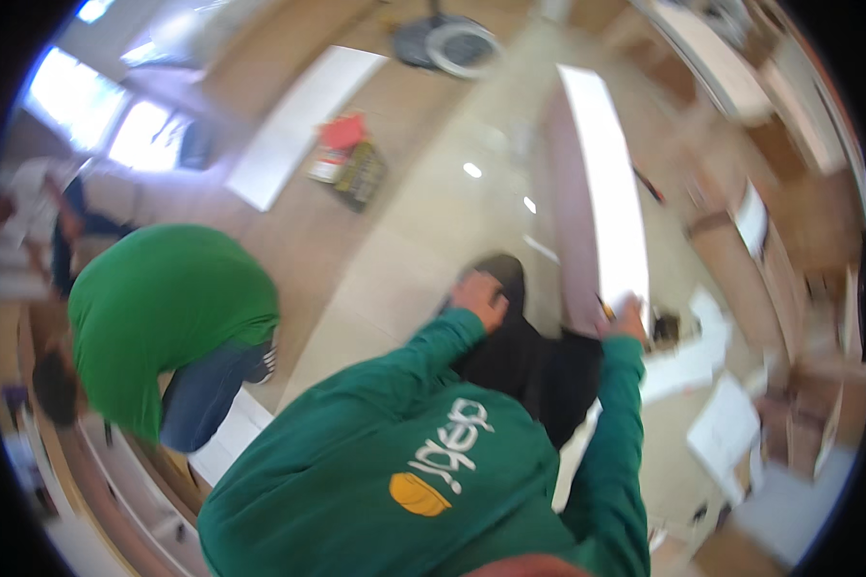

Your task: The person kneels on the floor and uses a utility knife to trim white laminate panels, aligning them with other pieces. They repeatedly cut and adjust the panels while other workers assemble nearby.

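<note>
My left hand lies over my dark-clad knee, just by a dark shoe, its fingers loosely apart and holding nothing. Down at the near end of a long white strip or board is my right hand. A slim yellow-and-black tool sticks out of its closed fingers; blur hides its exact kind. The white surface lies along the top of a long brownish panel on the floor.
To my left a person in a green top bends down. Ahead, a second white strip lies beside a red item. On the right are white scraps, a red-and-black tool and brown boards.
</note>
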Tool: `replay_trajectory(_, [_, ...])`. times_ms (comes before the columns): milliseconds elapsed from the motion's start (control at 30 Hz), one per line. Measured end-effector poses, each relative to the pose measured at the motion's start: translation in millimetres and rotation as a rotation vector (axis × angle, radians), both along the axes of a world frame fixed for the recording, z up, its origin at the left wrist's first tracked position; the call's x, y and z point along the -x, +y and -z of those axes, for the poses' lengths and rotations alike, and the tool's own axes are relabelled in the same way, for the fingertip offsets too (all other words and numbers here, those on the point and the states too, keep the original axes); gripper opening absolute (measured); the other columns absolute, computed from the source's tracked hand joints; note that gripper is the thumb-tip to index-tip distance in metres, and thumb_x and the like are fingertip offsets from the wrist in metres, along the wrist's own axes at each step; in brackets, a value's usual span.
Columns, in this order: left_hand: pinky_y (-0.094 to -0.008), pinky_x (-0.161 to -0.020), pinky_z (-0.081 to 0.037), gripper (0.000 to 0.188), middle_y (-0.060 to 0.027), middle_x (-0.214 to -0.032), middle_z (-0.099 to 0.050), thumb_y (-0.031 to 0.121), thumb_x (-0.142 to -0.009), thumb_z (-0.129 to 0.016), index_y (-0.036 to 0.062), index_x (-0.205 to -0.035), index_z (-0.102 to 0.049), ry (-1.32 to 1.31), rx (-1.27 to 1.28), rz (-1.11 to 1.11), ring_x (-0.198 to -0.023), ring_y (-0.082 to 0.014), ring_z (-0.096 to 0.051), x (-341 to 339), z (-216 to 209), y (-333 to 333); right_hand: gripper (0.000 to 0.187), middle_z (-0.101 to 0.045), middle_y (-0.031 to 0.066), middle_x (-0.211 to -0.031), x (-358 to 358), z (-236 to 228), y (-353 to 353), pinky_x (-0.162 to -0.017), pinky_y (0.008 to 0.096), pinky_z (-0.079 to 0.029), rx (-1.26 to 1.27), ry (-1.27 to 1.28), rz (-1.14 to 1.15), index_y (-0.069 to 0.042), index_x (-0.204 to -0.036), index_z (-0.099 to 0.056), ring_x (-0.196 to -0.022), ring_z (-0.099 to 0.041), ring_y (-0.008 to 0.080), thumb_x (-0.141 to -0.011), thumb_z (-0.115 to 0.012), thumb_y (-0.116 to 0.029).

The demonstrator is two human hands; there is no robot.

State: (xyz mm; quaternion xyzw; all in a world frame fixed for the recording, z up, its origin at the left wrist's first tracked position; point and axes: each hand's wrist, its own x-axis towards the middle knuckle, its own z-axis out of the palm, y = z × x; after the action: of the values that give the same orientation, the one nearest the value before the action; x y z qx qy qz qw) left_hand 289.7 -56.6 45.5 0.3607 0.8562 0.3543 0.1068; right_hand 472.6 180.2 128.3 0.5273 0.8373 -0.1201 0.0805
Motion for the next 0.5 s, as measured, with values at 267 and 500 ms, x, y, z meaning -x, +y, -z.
replay_trajectory(267, [-0.0559, -0.103, -0.029, 0.041, -0.0087, -0.131, -0.049, 0.035, -0.083, -0.060, 0.0115, -0.117, -0.058, -0.096, 0.234, 0.083, -0.130, -0.0302, -0.036, -4, -5, 0, 0.104, -0.028, 0.0248, -0.148, -37, 33, 48, -0.114, 0.0315, -0.025, -0.044, -0.010, -0.170, 0.009, -0.141, -0.027, -0.139, -0.028, 0.0311, -0.061, -0.083, -0.026])
replay_trajectory(500, [-0.0550, -0.104, -0.027, 0.043, -0.0089, -0.132, -0.048, 0.033, -0.083, -0.059, 0.0106, -0.120, -0.057, -0.126, 0.234, 0.052, -0.132, -0.0300, -0.034, -8, -3, -2, 0.098, -0.026, 0.0225, -0.150, -53, 38, 87, -0.113, 0.0313, -0.026, -0.062, 0.056, -0.277, 0.005, -0.142, -0.028, -0.139, -0.028, 0.0307, -0.061, -0.081, -0.014])
